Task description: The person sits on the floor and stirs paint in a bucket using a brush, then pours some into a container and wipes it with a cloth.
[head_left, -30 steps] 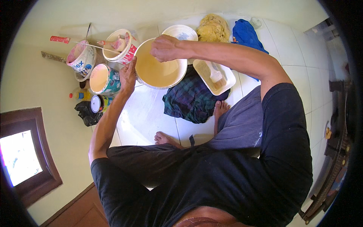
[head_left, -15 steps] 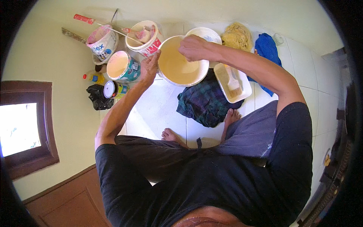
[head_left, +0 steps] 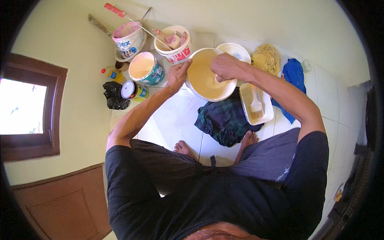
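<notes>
A white bucket (head_left: 195, 90) of cream-coloured paint (head_left: 202, 74) stands in front of me on the tiled floor. My left hand (head_left: 179, 76) is closed on its left rim, thumb near the top edge. Above the paint, on the bucket's right side, my right hand (head_left: 228, 67) makes a fist. Whatever it grips is hidden by the fingers. Just right of the bucket lies a white tray (head_left: 270, 117) with a paint brush (head_left: 256, 102) in it. A dark plaid cloth (head_left: 226, 122) is bunched on the floor below the bucket.
Left stand a teal paint tub (head_left: 154, 76), a white-and-red bucket (head_left: 180, 55) holding tools, a pink-stained bucket (head_left: 127, 45), a lidded can (head_left: 140, 93), a yellow bottle (head_left: 115, 75) and a black bag (head_left: 115, 96). A white lid-like container (head_left: 236, 51), tan rag (head_left: 266, 60) and blue cloth (head_left: 294, 80) line the wall.
The whole view has shifted, so things appear farther right and lower. Over the paint, my right fist has moved from the far side toward the right and nearer. My left hand keeps the rim.
</notes>
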A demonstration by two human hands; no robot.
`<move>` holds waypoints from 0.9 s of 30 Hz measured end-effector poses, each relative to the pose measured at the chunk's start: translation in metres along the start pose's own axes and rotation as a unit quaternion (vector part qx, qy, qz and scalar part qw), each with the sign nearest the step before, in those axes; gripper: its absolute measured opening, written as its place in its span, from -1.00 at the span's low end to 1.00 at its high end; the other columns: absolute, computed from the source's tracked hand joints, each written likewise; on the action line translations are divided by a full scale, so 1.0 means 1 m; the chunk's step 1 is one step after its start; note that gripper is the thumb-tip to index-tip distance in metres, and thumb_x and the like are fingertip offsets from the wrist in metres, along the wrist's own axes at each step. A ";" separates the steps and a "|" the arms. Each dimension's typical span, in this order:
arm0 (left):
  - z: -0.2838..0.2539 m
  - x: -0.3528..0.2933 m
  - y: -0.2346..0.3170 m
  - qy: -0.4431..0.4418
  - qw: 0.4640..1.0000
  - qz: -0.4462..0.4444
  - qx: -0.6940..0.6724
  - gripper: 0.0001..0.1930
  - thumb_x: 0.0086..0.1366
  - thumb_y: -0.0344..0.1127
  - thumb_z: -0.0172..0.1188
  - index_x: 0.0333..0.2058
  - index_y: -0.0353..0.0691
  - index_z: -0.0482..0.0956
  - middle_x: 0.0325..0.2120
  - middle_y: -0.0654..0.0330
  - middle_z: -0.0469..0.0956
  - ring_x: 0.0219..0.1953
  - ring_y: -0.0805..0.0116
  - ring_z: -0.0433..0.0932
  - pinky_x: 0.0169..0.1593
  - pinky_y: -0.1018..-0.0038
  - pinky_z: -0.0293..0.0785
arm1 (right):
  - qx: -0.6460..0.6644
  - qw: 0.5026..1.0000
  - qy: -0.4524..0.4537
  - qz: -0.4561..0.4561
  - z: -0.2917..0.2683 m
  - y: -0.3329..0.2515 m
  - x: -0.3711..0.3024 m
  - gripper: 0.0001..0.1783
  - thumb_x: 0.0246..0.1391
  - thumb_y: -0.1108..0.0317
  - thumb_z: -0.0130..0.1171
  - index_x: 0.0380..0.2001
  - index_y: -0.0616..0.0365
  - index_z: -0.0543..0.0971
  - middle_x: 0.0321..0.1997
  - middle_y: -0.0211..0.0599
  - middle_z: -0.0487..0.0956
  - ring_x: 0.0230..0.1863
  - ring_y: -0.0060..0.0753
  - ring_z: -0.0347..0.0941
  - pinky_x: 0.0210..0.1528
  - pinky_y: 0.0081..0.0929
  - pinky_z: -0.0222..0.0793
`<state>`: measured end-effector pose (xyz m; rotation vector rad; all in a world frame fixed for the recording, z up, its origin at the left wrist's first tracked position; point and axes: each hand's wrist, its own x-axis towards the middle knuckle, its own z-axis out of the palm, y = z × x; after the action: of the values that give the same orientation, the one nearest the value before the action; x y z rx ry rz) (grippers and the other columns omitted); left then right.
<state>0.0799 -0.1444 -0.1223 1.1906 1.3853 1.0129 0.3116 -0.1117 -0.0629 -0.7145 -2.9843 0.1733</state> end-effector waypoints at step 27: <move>-0.009 0.012 -0.011 -0.032 0.997 -0.026 0.058 -0.48 0.36 0.06 0.13 -0.23 -0.41 0.67 -0.33 0.15 0.67 -0.33 0.47 0.60 -0.26 0.53 0.50 | -0.061 0.997 -0.054 -0.006 -0.010 -0.010 0.008 -0.83 -0.35 0.32 0.24 -0.69 0.23 0.58 -0.58 0.00 0.55 -0.48 0.07 0.53 -0.39 -0.08 0.44</move>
<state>0.0691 -0.1339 -0.1337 1.2553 1.4327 0.8609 0.3005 -0.1160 -0.0517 -0.7214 -3.1237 0.0307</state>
